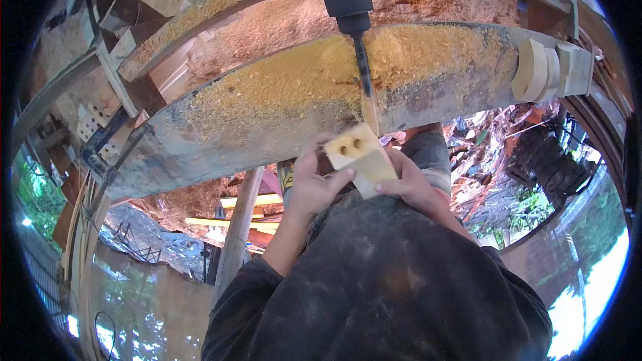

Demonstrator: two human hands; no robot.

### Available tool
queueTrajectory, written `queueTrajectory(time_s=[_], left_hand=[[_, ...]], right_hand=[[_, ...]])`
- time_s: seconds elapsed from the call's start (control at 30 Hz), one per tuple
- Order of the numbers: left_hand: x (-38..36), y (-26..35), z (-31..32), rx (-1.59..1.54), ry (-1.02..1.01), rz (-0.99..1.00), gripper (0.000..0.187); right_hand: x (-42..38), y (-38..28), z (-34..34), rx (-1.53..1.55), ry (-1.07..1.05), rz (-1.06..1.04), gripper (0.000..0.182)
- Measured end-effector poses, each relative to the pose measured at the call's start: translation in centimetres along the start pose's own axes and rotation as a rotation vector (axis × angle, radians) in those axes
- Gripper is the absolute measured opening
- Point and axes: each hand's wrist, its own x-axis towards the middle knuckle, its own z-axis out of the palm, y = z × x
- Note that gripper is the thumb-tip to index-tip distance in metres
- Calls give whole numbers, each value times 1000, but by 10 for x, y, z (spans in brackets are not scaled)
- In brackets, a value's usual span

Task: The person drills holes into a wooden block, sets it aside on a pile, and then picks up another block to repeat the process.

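A pale wooden block (362, 160) with two drilled holes in one end is held in front of my dark, dusty shirt. My left hand (311, 184) grips its left side, the thumb lying along the face and the fingertips blurred. On the right side, my right hand (413, 184) clasps the same block, thumb on top and fingers hidden behind. Just above the block points a long drill bit (364, 70), its lower end overlapping the block's far corner in this view. The bit hangs from a black drill chuck (347, 5).
Yellow sawdust (287, 87) coats the curved workbench (234, 137). Several wooden blocks (548, 70) stand at its right end. To the left are a clamp (100, 154) and a block with many holes (88, 124). A wooden post (239, 227) stands below the bench; scrap and shavings cover the ground.
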Motion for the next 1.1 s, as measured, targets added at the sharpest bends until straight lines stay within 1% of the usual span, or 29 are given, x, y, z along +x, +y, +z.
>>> queueTrajectory(time_s=[0.07, 0.1, 0.17, 0.2, 0.23, 0.27, 0.3, 0.33, 0.37, 0.4, 0.47, 0.5, 0.53, 0.57, 0.6, 0.63, 0.67, 0.7, 0.73, 0.77, 0.8, 0.83, 0.87, 0.9, 0.93, 0.97, 1.03, 1.07, 1.1], left_hand=[[-5, 3, -2, -159, 193, 21, 58], [-8, -2, -7, -159, 190, 21, 58], [-14, -19, -20, 115, 122, 2, 61], [-17, -25, -22, 116, 119, 7, 61], [-21, -26, -21, 139, 54, -136, 64], [-23, -26, -21, 164, -11, -281, 66], [-22, -28, -17, 167, -13, -279, 66], [-17, -20, -5, 16, 19, -224, 62], [-13, -16, 3, -135, 51, -170, 59], [-7, -16, 4, -133, 53, -172, 59], [4, -18, 6, 551, -11, -47, 45], [7, -16, 8, 550, -9, -47, 45], [9, -13, 12, 401, -16, -163, 42], [11, -12, 17, 250, -25, -277, 41], [8, -17, 25, 248, -29, -278, 41], [1, -25, 37, 206, 74, -205, 42], [-5, -30, 45, 163, 178, -132, 42], [-10, -32, 50, 161, 181, -134, 42], [-14, -33, 53, 192, 130, -179, 42], [-16, -34, 54, 222, 76, -223, 42], [-15, -34, 53, 156, 36, -236, 45], [-10, -23, 50, 153, 40, -236, 45], [-2, -2, 45, 143, 23, -233, 45], [6, 8, 40, 132, 4, -230, 46], [12, -4, 34, 226, 46, -225, 44], [20, -10, 35, 222, 47, -227, 44], [37, -16, 42, -4, 171, -49, 41], [43, -16, 42, -7, 174, -49, 41], [47, -16, 43, 138, 171, -10, 40]], right_hand=[[-5, 0, -4, -329, 137, 49, 74], [-3, 0, -3, -328, 139, 49, 74], [8, -3, 5, -40, 374, -175, 72], [14, -7, 6, -46, 443, -208, 63], [19, -12, 2, -47, 443, -211, 63], [23, -18, -2, -250, 460, -253, 58], [27, -24, -4, -453, 474, -294, 53], [28, -32, -3, -450, 476, -295, 53], [28, -42, 0, -545, 410, -244, 55], [28, -50, 2, -638, 341, -191, 57], [30, -61, 2, -632, 311, -159, 60], [30, -63, 2, -629, 286, -129, 64], [31, -59, 2, -630, 288, -128, 64], [30, -52, 3, -425, 354, -182, 66], [29, -43, 3, -217, 418, -235, 69], [29, -32, 1, -218, 421, -234, 69], [29, -21, -1, -205, 379, -303, 73], [28, -12, 0, -193, 335, -369, 76], [23, -16, 11, -169, 314, -311, 72], [22, -16, 12, -169, 313, -309, 72], [21, -16, 12, -130, 341, -259, 71], [22, -17, 12, -92, 367, -208, 70], [23, -21, 10, -94, 366, -206, 70], [24, -27, 6, -39, 367, -127, 67], [23, -32, 5, 16, 369, -47, 65], [22, -36, 7, 14, 370, -43, 65], [24, -43, 11, 90, 359, -38, 60], [26, -44, 13, 86, 357, -36, 60], [27, -44, 14, 26, 338, -48, 58]])
